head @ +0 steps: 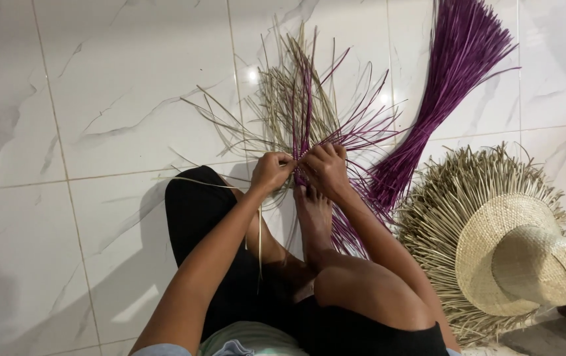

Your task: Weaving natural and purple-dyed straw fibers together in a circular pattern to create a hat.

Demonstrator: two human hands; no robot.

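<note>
Left hand: I am watching the left hand (271,170) curling shut, its fingertips pinching a few pale straw strands at the centre of the woven piece (299,115).
Right hand: the right hand (326,166) is closing in just beside the left one, knuckles up, its fingers pressing together on the purple strands where they are crossing the pale ones.
Woven piece: it is lying on the white marble-patterned floor tiles (98,99) straight ahead of the hands, with loose pale and purple strands fanning out up and to both sides from the point the hands are gripping.
Foot: a bare foot (313,214) is resting right below the hands, toes touching the near edge of the woven piece; I cannot tell how firmly it is pressing.
Legs: the knees are folding up beneath the arms, one in black cloth on the left.
Purple bundle: a thick bundle of purple reeds (451,62) is lying on the tiles to the upper right, its narrow end pointing down toward the hands.
Straw hat: an unfinished straw hat (524,260) is sitting at the right, crown up, with uncut pale strands bristling all around its brim, near the right forearm but apart from it.
</note>
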